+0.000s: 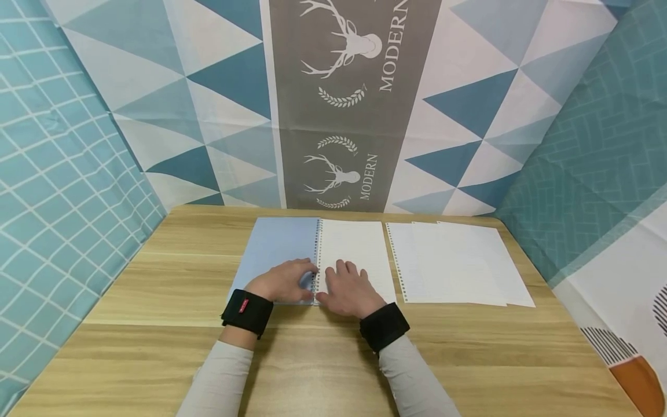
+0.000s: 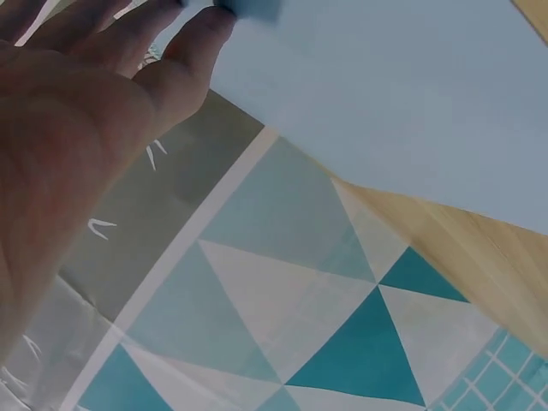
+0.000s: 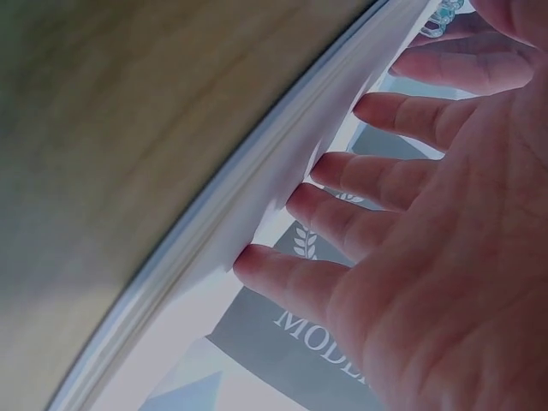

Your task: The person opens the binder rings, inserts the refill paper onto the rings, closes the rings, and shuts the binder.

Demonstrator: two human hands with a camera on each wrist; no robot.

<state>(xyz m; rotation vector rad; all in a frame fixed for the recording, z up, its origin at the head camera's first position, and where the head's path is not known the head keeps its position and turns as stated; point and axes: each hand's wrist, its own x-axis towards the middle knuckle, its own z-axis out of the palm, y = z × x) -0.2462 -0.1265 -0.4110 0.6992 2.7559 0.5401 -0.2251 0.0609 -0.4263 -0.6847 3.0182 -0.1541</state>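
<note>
A spiral notebook lies spread on the table, its blue cover [image 1: 278,240] on the left and its white lined page [image 1: 354,237] on the right. My left hand [image 1: 283,282] is over the cover near the coil binding [image 1: 316,255], fingers gently bent with a gap between thumb and forefinger. In the left wrist view, the fingertips [image 2: 205,30] touch the cover. My right hand [image 1: 350,289] rests on the page beside the binding, its fingers spread. The right wrist view shows those fingertips [image 3: 257,261] pressing on the page, with nothing gripped.
Several loose hole-punched sheets [image 1: 453,263] lie overlapping to the right of the notebook. The wooden table [image 1: 323,359] meets a patterned cloth backdrop [image 1: 229,116] at its far edge. Black bands [image 1: 247,313] circle both wrists.
</note>
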